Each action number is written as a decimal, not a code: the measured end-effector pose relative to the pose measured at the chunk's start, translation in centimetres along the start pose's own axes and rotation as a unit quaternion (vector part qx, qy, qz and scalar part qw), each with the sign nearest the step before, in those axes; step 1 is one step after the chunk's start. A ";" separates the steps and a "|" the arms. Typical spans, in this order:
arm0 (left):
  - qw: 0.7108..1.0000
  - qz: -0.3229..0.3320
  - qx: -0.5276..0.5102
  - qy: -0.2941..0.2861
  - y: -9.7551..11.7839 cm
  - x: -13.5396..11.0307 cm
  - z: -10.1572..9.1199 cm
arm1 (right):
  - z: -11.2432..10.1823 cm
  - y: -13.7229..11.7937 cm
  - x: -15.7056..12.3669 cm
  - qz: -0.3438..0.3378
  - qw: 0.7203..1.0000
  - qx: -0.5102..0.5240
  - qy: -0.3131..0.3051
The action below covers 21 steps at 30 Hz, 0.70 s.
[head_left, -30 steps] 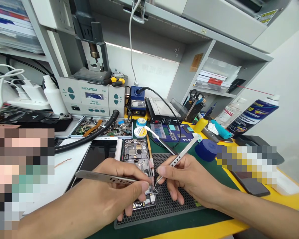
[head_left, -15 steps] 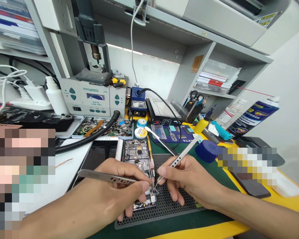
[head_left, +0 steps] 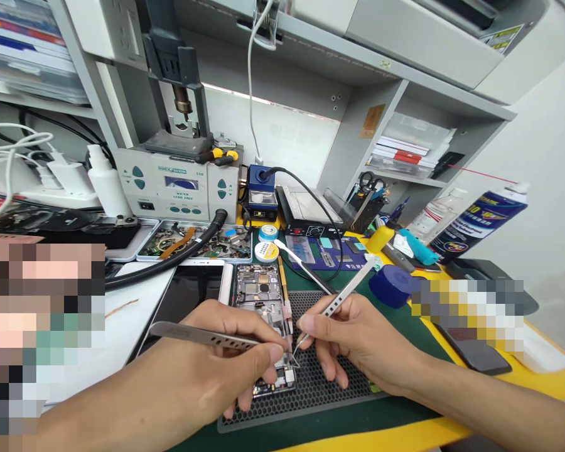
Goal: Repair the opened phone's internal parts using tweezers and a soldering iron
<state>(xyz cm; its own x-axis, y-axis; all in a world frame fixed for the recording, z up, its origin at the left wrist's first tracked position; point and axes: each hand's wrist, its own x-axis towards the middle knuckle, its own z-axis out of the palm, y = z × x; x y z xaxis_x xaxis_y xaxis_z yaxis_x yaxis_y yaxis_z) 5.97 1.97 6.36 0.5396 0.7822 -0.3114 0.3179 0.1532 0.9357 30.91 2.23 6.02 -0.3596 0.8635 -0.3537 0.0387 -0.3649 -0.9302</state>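
An opened phone point(head_left: 258, 295) with its circuit boards bare lies on a black perforated mat point(head_left: 324, 389). My left hand point(head_left: 226, 358) is closed on steel tweezers point(head_left: 193, 334) that lie almost level. My right hand point(head_left: 358, 339) pinches a second pair of steel tweezers point(head_left: 346, 294) that slants up to the right. Both tips meet over the lower part of the phone board, near its right edge. I cannot make out what sits between the tips.
A hot-air rework station point(head_left: 179, 182) with a black hose point(head_left: 169, 257) stands at the back. In front of it is a tray of small parts point(head_left: 193, 242). A soldering iron stand point(head_left: 261, 191), a blue lid point(head_left: 388, 284), a spray can point(head_left: 480, 220) and a dark phone point(head_left: 475, 351) lie to the right.
Almost nothing differs. Both hands stay on the phone board with the tweezer tips together; the view has shifted a little.
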 end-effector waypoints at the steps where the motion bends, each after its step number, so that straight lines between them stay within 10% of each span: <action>1: 1.000 -0.001 -0.001 0.001 0.0 0.1 0.0 | 0.0 0.0 0.0 0.001 1.000 0.000 0.000; 21: 1.000 0.005 -0.018 -0.014 0.4 -0.2 -0.1 | -0.2 0.2 0.0 -0.004 1.000 0.005 -0.009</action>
<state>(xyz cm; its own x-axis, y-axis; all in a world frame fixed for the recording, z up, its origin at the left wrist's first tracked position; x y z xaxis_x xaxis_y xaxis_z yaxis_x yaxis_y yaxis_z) 5.91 1.93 6.81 0.5648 0.7664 -0.3060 0.2845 0.1673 0.9440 31.05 2.22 5.79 -0.3769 0.8597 -0.3448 0.0263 -0.3622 -0.9317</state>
